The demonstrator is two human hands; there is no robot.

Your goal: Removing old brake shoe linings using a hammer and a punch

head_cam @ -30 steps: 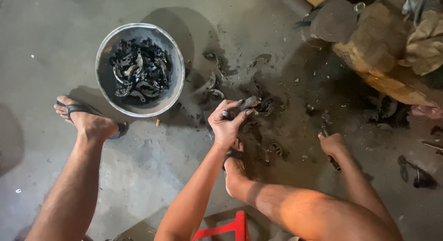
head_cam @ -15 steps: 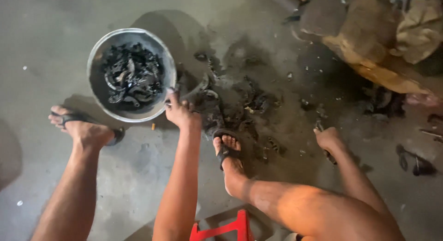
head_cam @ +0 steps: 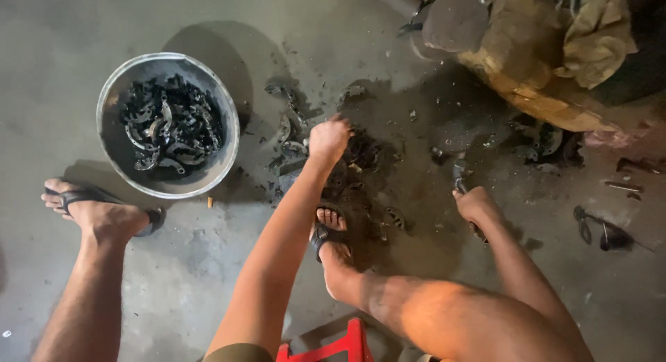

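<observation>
Head view: left hand (head_cam: 328, 138) reaches, fingers curled, into the greasy metal parts (head_cam: 347, 171) scattered mid-floor; whether it grips one is unclear. Right hand (head_cam: 474, 204) clenches a dark tool (head_cam: 460, 175). Metal bucket (head_cam: 132, 171), far left, looks roughly half filled; many parts remain.

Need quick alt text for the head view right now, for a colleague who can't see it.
Seen from above, a seated person's left hand reaches into a pile of dark curved metal parts on a grimy concrete floor, while the right hand grips a dark tool. A round metal bucket of similar parts stands to the left.
</observation>
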